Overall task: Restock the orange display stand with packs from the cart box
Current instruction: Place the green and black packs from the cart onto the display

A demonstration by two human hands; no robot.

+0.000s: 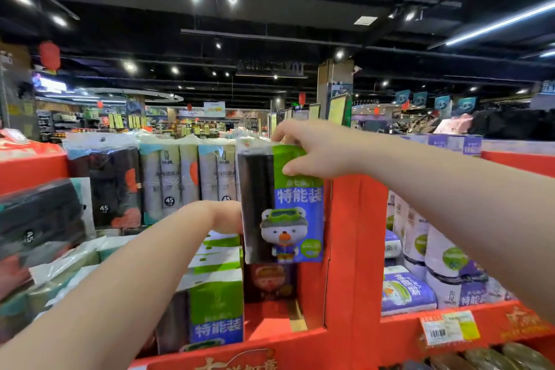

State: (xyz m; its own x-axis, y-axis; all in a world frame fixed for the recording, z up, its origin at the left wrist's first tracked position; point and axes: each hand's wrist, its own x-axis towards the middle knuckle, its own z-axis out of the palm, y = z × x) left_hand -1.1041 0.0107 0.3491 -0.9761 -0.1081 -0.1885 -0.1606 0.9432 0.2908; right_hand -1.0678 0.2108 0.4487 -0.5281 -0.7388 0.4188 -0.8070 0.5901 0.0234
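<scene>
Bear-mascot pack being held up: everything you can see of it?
The pack is glossy clear wrap: black rolls on its left, a printed panel on its right, green above, blue below, with white characters and a white cartoon bear in green goggles. It is upright over an orange stand compartment, beside the divider. The right hand pinches its top edge; the left hand meets its left edge, fingers hidden.

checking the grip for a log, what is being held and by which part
The bear pack: the right hand grips its top, the left hand meets its left edge, fingers hidden.
</scene>
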